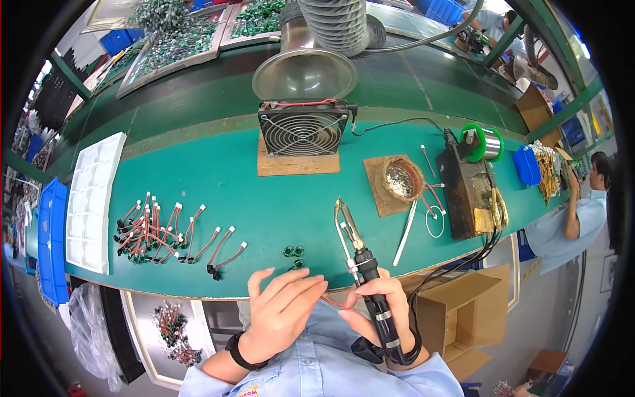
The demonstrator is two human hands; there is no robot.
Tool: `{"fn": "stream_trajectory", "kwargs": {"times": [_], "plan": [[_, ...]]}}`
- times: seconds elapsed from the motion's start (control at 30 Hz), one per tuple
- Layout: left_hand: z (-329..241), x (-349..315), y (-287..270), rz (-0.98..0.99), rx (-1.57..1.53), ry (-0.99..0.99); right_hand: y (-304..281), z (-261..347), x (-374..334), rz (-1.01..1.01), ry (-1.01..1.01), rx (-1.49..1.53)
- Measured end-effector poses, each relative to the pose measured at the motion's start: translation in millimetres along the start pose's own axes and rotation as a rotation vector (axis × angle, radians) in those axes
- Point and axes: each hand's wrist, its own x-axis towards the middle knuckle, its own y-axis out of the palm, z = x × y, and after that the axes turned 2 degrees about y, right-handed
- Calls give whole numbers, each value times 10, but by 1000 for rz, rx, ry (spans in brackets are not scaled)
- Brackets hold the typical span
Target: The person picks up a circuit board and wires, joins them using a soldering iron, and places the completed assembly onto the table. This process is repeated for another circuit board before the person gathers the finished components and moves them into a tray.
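My right hand (382,303) is closed round the black handle of a soldering iron (365,261). A thin metal feed tube runs along the iron, and its tip points up and away over the green mat. A short red wire (334,303) stretches from the thumb side of my right hand toward my left fingertips; where it ends is hidden. My left hand (286,311) hovers at the bench's front edge, its fingers stretched out and apart. Just beyond those fingers lie several small green circuit boards (293,252), partly covered by the fingertips.
Red wire leads with white plugs (155,231) lie left, beside a white tray (94,202) and blue bin (53,238). A fan (304,130) stands ahead. To the right are a round pot (402,178), solder spool (488,144) and dark box (461,192). A co-worker (572,212) sits far right.
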Motion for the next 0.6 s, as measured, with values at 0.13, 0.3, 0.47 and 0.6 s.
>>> {"fn": "stream_trajectory", "kwargs": {"times": [0.13,0.3,0.47,0.6], "plan": [[-28,-49,-55,109,-582,-340,78,14,-39,-6,25,217],[-101,-94,79,42,-1031,-648,297,57,65,-92,12,215],[-79,-134,62,54,-999,-529,343,60,48,-92,97,306],[-78,-132,59,86,-953,-458,317,141,92,-77,121,335]]}}
